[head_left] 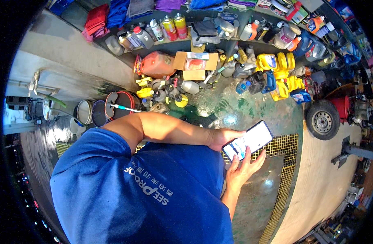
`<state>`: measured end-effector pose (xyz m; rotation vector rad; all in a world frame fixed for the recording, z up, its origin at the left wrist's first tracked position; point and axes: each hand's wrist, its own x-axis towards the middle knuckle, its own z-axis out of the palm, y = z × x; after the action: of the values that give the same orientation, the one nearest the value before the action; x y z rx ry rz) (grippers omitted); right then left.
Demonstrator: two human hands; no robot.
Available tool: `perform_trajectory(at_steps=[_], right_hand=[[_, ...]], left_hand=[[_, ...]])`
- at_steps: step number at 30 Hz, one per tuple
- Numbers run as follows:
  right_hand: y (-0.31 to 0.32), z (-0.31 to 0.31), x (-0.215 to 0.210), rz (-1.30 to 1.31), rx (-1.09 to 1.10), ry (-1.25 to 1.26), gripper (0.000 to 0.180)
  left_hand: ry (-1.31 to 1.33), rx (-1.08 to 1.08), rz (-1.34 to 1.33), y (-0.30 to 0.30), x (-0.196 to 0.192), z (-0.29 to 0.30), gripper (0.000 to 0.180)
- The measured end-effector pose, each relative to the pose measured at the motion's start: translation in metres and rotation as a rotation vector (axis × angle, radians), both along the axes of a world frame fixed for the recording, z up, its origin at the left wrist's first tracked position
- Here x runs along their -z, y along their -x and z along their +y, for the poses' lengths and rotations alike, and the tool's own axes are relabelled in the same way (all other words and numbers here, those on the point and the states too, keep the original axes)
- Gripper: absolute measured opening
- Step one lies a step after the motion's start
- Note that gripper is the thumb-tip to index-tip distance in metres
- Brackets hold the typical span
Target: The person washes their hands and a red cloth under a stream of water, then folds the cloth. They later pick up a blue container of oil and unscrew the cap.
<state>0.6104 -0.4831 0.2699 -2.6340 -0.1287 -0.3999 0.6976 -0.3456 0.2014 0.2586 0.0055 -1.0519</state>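
My left hand (pixel 224 138) is wrapped around the near left edge of a smartphone (pixel 257 136) in a dark case. The phone lies tilted in front of my body, its screen lit mostly white, with a small picture toward the lower end. From below, my right hand (pixel 244 168) reaches up to it with its fingers spread. Those fingertips are at the phone's lower edge and over its screen; whether they press on it I cannot tell. My left forearm runs across from the left, and a blue shirt (pixel 133 195) covers my body.
Shelves ahead hold spray cans (pixel 180 26), bottles and folded towels (pixel 97 18). Below stand an open cardboard box (pixel 193 76), a red jerrycan (pixel 156 65) and several yellow jugs (pixel 280 89). Buckets (pixel 84 112) are at left, a wheel (pixel 323 120) at right. Yellow grating (pixel 290 150) crosses the floor.
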Motion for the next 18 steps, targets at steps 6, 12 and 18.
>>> perform_trajectory(at_steps=[6, 12, 18], right_hand=[[0.0017, -0.0036, -0.0010, -0.096, 0.014, -0.067, 0.045], [0.0016, -0.0043, -0.0016, -0.075, 0.051, -0.142, 0.043], [0.0017, -0.0052, -0.0016, -0.069, 0.053, -0.123, 0.043]], left_hand=[[0.006, -0.021, -0.014, 0.0002, 0.0016, 0.0001, 0.049], [-0.007, -0.018, 0.023, -0.0006, -0.0025, 0.0027, 0.048], [-0.024, -0.027, 0.011, -0.0011, -0.0032, 0.0025, 0.049]])
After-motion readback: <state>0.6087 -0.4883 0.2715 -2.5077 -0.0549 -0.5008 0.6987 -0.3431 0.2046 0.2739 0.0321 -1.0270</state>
